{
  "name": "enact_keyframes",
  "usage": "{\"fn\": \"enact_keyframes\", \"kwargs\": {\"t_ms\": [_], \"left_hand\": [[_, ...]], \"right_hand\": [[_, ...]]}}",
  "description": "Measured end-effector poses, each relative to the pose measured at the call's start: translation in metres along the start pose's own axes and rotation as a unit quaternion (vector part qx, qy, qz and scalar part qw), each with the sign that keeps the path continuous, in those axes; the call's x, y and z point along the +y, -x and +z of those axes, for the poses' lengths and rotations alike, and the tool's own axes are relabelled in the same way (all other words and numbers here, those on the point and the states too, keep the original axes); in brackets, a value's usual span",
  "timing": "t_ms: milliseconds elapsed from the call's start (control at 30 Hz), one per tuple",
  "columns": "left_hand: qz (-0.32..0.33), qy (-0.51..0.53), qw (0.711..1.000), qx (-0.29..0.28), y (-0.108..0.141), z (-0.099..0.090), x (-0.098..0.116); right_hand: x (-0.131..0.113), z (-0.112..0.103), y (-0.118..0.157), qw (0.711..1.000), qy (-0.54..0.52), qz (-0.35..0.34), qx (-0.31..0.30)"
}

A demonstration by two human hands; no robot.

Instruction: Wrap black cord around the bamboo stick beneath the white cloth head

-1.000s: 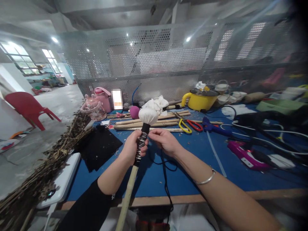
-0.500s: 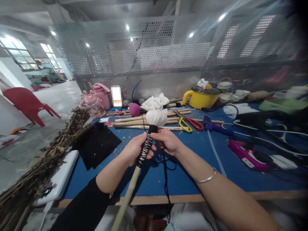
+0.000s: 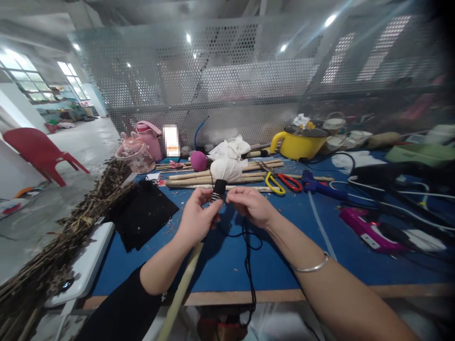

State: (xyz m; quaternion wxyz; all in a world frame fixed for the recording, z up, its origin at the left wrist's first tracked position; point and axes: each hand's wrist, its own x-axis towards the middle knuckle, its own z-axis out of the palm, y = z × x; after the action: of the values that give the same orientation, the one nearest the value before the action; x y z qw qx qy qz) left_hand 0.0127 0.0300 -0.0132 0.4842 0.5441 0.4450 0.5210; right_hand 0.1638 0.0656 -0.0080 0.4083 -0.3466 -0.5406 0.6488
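Observation:
A pale wooden stick (image 3: 182,289) slants up from the table's front edge, its upper part wrapped in black, with a white cloth bundle (image 3: 226,169) at the tip. My left hand (image 3: 199,213) is closed round the wrapped part just below the black collar (image 3: 218,187). White lines of wrapping show between its fingers. To the right, my right hand (image 3: 250,204) has thumb and fingertips pinched together beside the collar, apparently on the black cord, though the pinch point is too small to make out. Black cord (image 3: 248,265) hangs below it over the table's edge.
Several sticks (image 3: 199,180), yellow-handled scissors (image 3: 274,183) and red-handled scissors (image 3: 292,183) lie behind my hands. Black cloth (image 3: 142,215) is at left. A blue glue gun (image 3: 322,188), a magenta power strip (image 3: 369,232) and cables lie right; a yellow pot (image 3: 300,146) stands behind.
My left hand has moved up the wrapped part and now covers most of it. My right hand has moved slightly right, off the collar. The bundle has shifted a little left.

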Motion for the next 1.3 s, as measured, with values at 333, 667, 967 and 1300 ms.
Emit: {"fn": "enact_keyframes", "kwargs": {"t_ms": [333,667,967,1300], "left_hand": [[-0.031,0.104,0.994,-0.018,0.002,0.000,0.009],[-0.058,0.160,0.985,-0.029,0.003,0.000,0.008],[-0.136,0.147,0.975,-0.091,0.002,0.000,0.011],[0.039,-0.093,0.994,0.043,0.004,0.006,-0.009]], "right_hand": [[0.004,0.004,0.000,0.998,-0.063,-0.003,0.023],[0.004,0.002,-0.002,0.998,-0.057,-0.022,0.019],[0.008,-0.003,-0.004,0.993,-0.113,0.000,-0.026],[0.019,0.008,-0.011,0.999,-0.026,-0.015,0.017]]}}
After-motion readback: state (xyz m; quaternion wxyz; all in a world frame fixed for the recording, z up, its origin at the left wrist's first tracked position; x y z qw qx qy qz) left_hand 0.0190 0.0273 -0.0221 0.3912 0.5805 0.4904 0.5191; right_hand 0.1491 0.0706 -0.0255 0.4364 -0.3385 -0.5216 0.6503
